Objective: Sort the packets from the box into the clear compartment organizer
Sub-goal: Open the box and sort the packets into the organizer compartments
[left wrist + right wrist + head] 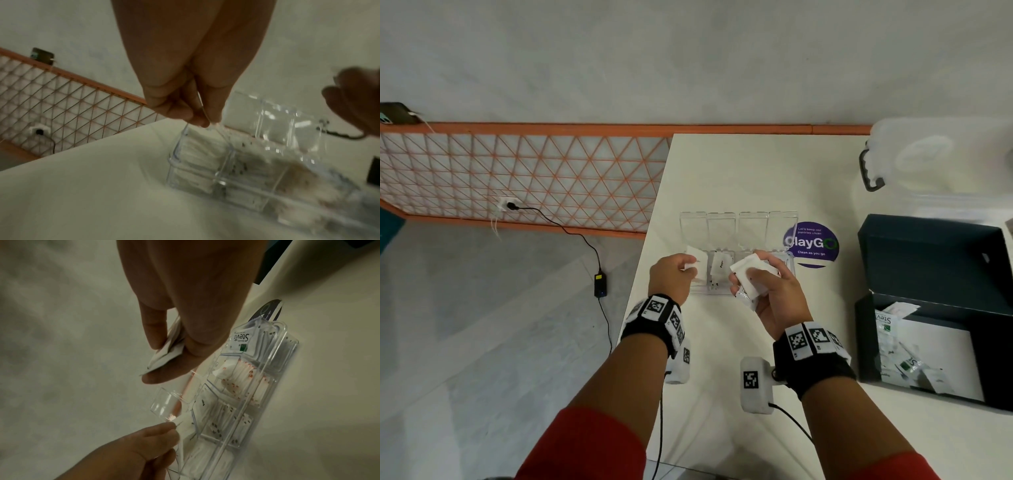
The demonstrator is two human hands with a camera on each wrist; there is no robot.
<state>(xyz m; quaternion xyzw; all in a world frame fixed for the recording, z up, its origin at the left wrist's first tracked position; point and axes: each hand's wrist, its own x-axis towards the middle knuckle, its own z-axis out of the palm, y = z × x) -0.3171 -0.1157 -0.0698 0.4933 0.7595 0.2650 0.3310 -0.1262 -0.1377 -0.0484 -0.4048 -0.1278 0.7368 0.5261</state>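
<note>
Paper sachets [748,274] feel light and limp; my right hand [774,294] clutches several, my left hand [671,277] pinches one sachet [697,262] by its edge.

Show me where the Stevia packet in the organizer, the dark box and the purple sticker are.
Stevia packet [242,340], right wrist view, on its printed face.
dark box [864,342], head view, on its left wall.
purple sticker [813,245], head view, on its lettering.
</note>
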